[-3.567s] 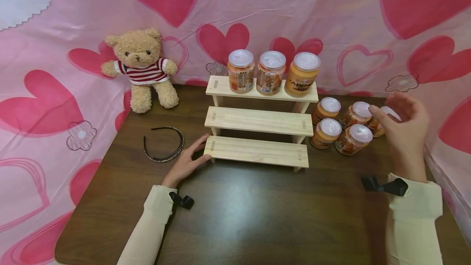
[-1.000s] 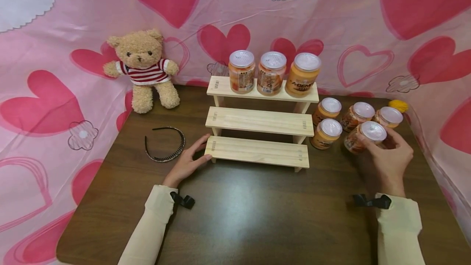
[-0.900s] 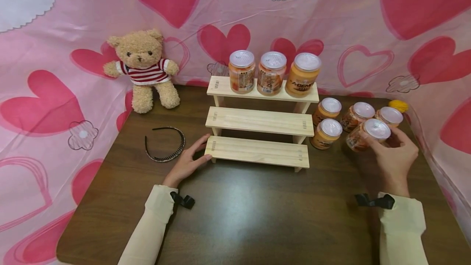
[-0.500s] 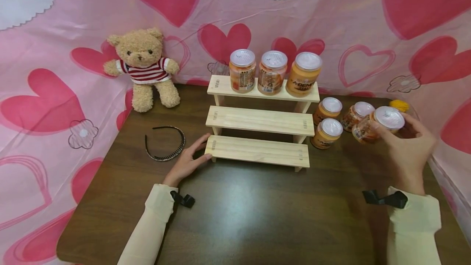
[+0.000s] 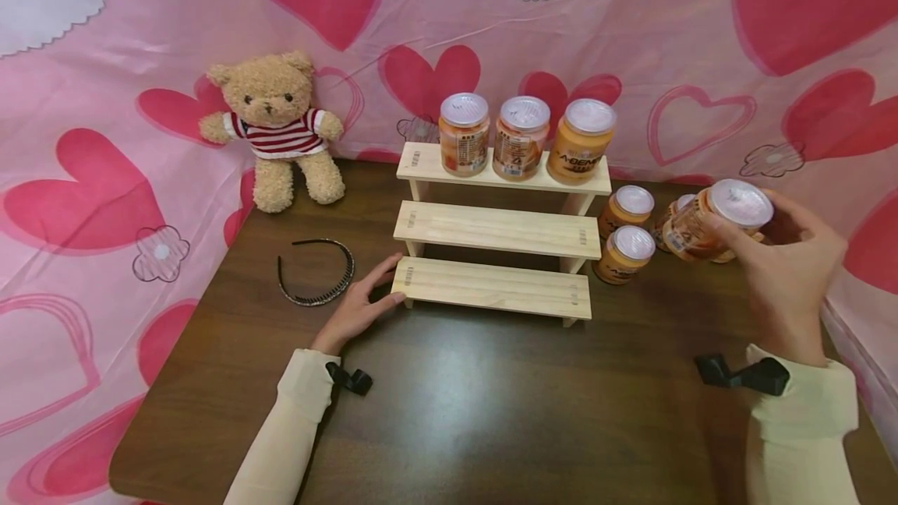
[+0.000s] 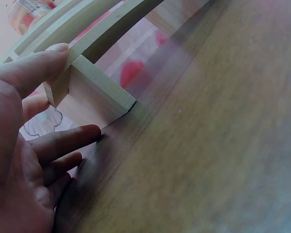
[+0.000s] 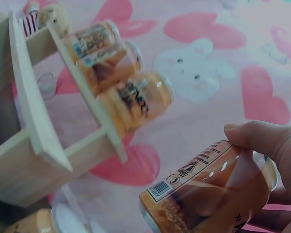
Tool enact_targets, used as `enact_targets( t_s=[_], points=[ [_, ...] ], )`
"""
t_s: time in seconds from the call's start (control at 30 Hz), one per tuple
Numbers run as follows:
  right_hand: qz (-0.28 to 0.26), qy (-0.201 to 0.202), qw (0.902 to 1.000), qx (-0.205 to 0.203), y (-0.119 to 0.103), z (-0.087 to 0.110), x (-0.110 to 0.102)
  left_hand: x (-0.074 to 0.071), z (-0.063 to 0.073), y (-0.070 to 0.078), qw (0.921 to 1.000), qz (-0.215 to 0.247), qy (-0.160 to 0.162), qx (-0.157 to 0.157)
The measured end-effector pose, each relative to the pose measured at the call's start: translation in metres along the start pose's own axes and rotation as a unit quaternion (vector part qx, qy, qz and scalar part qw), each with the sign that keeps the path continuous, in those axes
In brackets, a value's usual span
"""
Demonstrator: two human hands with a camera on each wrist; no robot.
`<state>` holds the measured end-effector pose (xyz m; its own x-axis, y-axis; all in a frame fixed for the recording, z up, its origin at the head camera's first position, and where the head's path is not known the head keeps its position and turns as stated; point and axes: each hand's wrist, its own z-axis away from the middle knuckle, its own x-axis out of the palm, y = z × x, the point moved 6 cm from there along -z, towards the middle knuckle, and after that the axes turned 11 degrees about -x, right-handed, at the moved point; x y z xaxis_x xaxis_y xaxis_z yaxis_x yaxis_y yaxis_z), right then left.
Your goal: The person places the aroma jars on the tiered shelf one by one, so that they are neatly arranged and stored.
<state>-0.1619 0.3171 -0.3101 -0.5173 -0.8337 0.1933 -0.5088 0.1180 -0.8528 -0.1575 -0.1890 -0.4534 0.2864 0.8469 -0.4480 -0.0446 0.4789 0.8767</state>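
My right hand [image 5: 793, 271] grips a clear canned-fruit jar [image 5: 691, 228] with a silvery lid, raised above the table at the right and tilted. Its barcode and label show in the right wrist view, with the thumb [image 7: 262, 138] along its side. My left hand [image 5: 358, 306] holds the left end of the lowest step of a three-tier wooden display stand [image 5: 491, 287], thumb at the front and index finger behind. Three similar jars [image 5: 519, 139] stand on the top tier. Two more jars [image 5: 624, 256] stand right of the stand; others are mostly hidden behind the held jar.
A teddy bear [image 5: 273, 131] in a striped shirt sits at the back left. A black headband [image 5: 316, 275] lies left of the stand on the dark wooden table [image 5: 449, 411]. A pink heart-patterned cloth [image 5: 435, 14] hangs behind.
My right hand first reached over the jars at the right, then took hold of a front jar, lifted it and moved it rightward and back. My left hand stays at the stand.
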Motion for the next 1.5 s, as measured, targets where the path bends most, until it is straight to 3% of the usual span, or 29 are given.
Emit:
enact_targets(
  t_s=[0.13, 0.27, 0.67, 0.97, 1.2, 1.5],
  points=[
    [0.027, -0.017, 0.9992, 0.023, -0.009, 0.001, 0.011, 0.000, 0.000, 0.000, 1.0000, 0.001, 0.000, -0.002],
    [0.009, -0.041, 0.9986, 0.033, -0.017, 0.001, 0.024, 0.000, 0.000, -0.001, 1.0000, 0.001, 0.000, -0.004],
    [-0.049, -0.123, 0.9911, -0.014, -0.042, 0.005, 0.083, 0.000, 0.000, -0.001, 1.0000, -0.001, 0.003, -0.004],
    [-0.030, -0.198, 0.9795, -0.019, -0.053, 0.019, 0.126, 0.000, -0.001, -0.002, 1.0000, 0.000, 0.006, -0.002],
    [0.052, -0.261, 0.9634, -0.034, -0.052, 0.030, 0.157, -0.001, -0.001, -0.002, 1.0000, -0.001, 0.004, -0.005],
    [0.066, -0.295, 0.9529, -0.020, -0.041, 0.047, 0.190, 0.000, 0.000, 0.000, 1.0000, -0.003, 0.000, -0.001]
  ],
)
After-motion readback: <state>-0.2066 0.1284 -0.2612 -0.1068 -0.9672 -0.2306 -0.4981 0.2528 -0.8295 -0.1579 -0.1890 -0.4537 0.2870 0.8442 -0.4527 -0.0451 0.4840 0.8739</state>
